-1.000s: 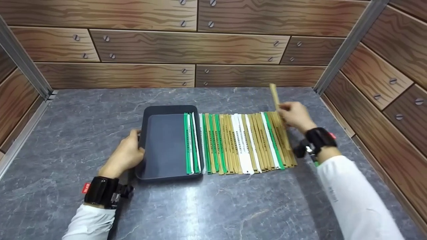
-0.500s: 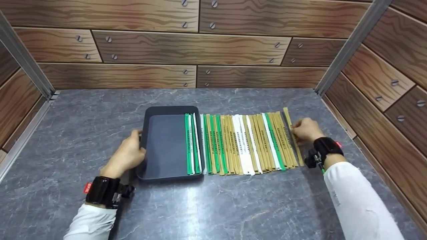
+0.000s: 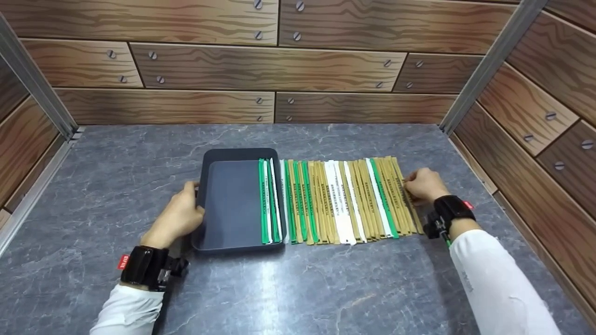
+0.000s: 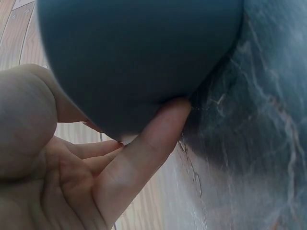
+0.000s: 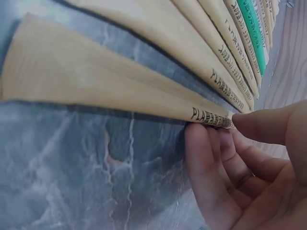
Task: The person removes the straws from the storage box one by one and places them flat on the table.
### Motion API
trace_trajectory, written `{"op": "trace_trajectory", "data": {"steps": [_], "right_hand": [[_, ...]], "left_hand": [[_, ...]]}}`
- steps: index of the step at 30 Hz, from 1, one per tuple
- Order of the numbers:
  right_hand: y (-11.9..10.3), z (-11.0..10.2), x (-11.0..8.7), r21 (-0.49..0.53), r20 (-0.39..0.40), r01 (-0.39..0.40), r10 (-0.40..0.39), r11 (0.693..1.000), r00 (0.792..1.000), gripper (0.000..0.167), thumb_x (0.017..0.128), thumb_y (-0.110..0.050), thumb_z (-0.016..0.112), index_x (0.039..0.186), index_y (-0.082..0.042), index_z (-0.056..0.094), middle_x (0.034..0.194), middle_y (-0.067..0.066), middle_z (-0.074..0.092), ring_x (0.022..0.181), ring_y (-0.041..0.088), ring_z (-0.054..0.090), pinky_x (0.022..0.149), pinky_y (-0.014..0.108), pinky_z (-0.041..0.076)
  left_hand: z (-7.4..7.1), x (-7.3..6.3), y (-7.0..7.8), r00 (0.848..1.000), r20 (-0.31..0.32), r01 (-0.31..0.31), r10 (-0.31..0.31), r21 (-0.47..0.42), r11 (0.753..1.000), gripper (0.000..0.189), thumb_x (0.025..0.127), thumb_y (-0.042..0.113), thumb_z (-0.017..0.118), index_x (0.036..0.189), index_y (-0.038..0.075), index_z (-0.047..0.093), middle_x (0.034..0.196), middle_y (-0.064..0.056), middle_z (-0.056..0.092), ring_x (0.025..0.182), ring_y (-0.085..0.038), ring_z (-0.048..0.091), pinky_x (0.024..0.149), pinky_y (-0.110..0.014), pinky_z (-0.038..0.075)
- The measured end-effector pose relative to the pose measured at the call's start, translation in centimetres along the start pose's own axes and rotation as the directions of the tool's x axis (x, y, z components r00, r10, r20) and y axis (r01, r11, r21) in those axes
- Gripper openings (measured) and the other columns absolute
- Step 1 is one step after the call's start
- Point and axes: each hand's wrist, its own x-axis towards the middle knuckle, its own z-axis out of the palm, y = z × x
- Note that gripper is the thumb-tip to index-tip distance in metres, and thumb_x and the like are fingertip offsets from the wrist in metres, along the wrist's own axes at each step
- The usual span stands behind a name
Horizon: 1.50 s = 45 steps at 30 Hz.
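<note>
My left hand (image 3: pixel 177 213) grips the left side of a dark rectangular tray (image 3: pixel 233 204). In the left wrist view, one finger (image 4: pixel 158 129) presses against the tray's outer wall (image 4: pixel 144 57). Several paper-wrapped straws, green and white, lie along the tray's right inner side. Right of the tray stretches a row of wrapped straws (image 3: pixel 344 204) in brown, green and white. At the row's right end my right hand (image 3: pixel 426 185) pinches a brown wrapped straw (image 5: pixel 96 79) printed "PLA" between thumb and fingers. It lies beside the last brown straws, with a narrow wedge of table between in the right wrist view.
A grey marbled tabletop (image 3: pixel 298 288) carries everything. Wood-patterned panels (image 3: pixel 260 65) close off the back and both sides, with metal posts (image 3: pixel 484 70) at the corners. Black camera bands (image 3: pixel 454 209) sit on both wrists.
My right hand has brought the brown wrapped straw down from above the row's right end, laid it right of the row, then shifted it left against the row. The left hand keeps its grip.
</note>
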Motion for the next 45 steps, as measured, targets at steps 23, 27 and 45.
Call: {"op": "trace_trajectory", "data": {"steps": [23,27,45], "right_hand": [[-6.3,-0.4,-0.2,-0.072,-0.106,0.118,-0.125,0.990,0.986,0.046,0.097,-0.017,0.054,0.131,0.012,0.061,0.129,0.036,0.062,0.118,0.051,0.060,0.103,0.062,0.049],[-11.5,0.5,-0.8,-0.008,-0.092,0.204,-0.204,0.979,0.975,0.044,0.097,-0.014,0.058,0.136,0.008,0.058,0.128,0.029,0.064,0.115,0.044,0.062,0.101,0.057,0.053],[-31.0,10.3,-3.8,-0.150,0.126,0.449,-0.433,0.881,0.892,0.018,0.097,-0.018,0.062,0.084,-0.006,0.066,0.080,0.006,0.065,0.062,0.018,0.054,0.062,0.032,0.055]], "left_hand": [[-0.2,-0.1,0.2,1.000,0.008,0.011,-0.011,0.016,1.000,0.065,0.087,-0.005,0.050,0.149,-0.014,0.031,0.129,-0.043,0.058,0.120,-0.053,0.059,0.104,-0.062,0.049],[-0.2,-0.1,0.2,1.000,0.010,0.007,-0.007,0.006,1.000,0.065,0.087,-0.006,0.050,0.149,-0.015,0.032,0.129,-0.043,0.058,0.121,-0.052,0.059,0.105,-0.062,0.049],[-0.1,0.0,0.4,1.000,0.021,0.022,-0.022,-0.013,1.000,0.068,0.088,-0.007,0.050,0.152,-0.014,0.029,0.133,-0.042,0.056,0.123,-0.052,0.058,0.107,-0.060,0.049]]}}
